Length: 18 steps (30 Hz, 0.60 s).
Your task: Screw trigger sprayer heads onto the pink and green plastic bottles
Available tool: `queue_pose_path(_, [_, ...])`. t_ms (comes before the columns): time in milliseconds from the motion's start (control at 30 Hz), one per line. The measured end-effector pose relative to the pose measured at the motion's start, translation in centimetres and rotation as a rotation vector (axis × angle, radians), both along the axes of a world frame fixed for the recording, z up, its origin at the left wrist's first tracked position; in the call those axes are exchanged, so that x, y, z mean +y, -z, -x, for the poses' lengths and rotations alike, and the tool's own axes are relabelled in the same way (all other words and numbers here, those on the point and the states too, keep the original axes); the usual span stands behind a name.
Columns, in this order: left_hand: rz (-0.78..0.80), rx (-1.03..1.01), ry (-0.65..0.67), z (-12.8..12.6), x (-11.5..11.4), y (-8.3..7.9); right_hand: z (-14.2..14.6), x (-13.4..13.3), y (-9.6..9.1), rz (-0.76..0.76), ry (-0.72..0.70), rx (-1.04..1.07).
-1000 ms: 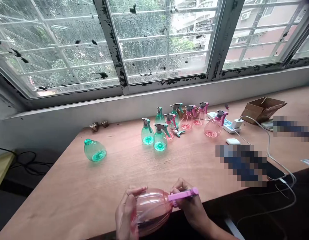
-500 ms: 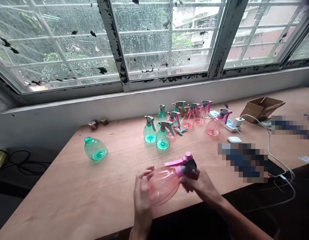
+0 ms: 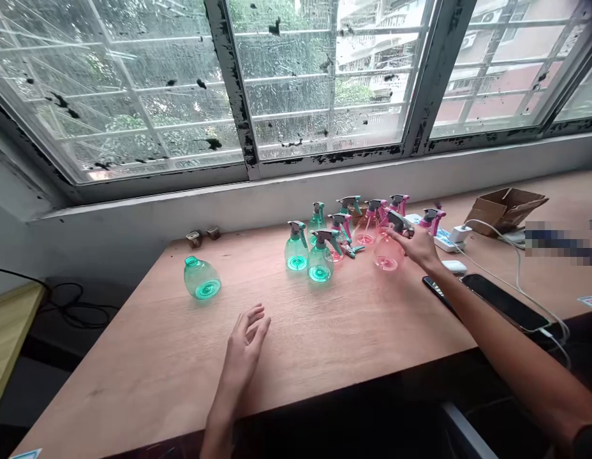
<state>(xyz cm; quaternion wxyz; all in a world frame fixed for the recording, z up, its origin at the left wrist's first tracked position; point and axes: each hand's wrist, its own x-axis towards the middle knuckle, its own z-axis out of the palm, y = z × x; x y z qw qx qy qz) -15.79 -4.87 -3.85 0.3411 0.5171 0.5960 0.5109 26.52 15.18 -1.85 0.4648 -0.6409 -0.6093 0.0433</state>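
My right hand [image 3: 417, 244] is closed around the grey head of a pink spray bottle [image 3: 388, 254], which stands upright at the right of the group. Over the front of the table my left hand [image 3: 249, 341] holds nothing, its fingers loosely curved and apart. Two green spray bottles [image 3: 319, 264] [image 3: 296, 252] stand at the front of the group, with more green and pink ones behind. To the left, a green bottle without a spray head [image 3: 202, 278] leans over on the wooden table [image 3: 147, 344].
Right of the bottles are a white power strip [image 3: 448, 241], a charger with a white cable, an earbud case [image 3: 453, 266], phones [image 3: 504, 301] and an open cardboard box [image 3: 506, 209]. Two small brown pieces [image 3: 194, 239] lie by the wall. A window runs along the back.
The pink spray bottle has moved from between both hands to the right side of the group, carried by my right hand. My left hand has let go and moved left. The view has shifted slightly.
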Motion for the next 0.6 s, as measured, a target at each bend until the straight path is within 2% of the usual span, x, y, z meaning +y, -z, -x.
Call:
queue_pose_path(100, [0.038,-0.024,-0.09,2.1,-0.6,-0.7,-0.2,2.6,0.5,-0.02,0.1,-0.043])
queue_pose_path(167, [0.053,-0.03,-0.143,3.7,-1.1,-1.1,-0.2,3.4,1.0,-0.018,0.16,-0.062])
queue_pose_path(267, [0.006,-0.015,-0.259,6.1,-1.7,-1.2,0.1,2.8,2.0,-0.02,0.221,-0.069])
queue_pose_path(367, [-0.067,0.023,-0.384,8.2,-1.1,-1.5,1.5,0.7,3.0,-0.076,0.284,-0.111])
queue_pose_path(400, [-0.076,0.063,-0.416,8.8,-0.6,-1.8,2.2,0.1,3.1,-0.075,0.254,-0.162])
queue_pose_path(467, [-0.06,0.197,-0.468,10.0,1.2,-2.4,4.0,-0.8,3.1,0.013,0.073,-0.309])
queue_pose_path(533, [-0.013,0.322,-0.503,10.8,3.5,-3.1,6.0,-0.6,2.7,0.129,-0.117,-0.425])
queue_pose_path(600, [0.015,0.37,-0.509,11.4,5.8,-3.7,7.7,0.5,2.5,0.192,-0.181,-0.464])
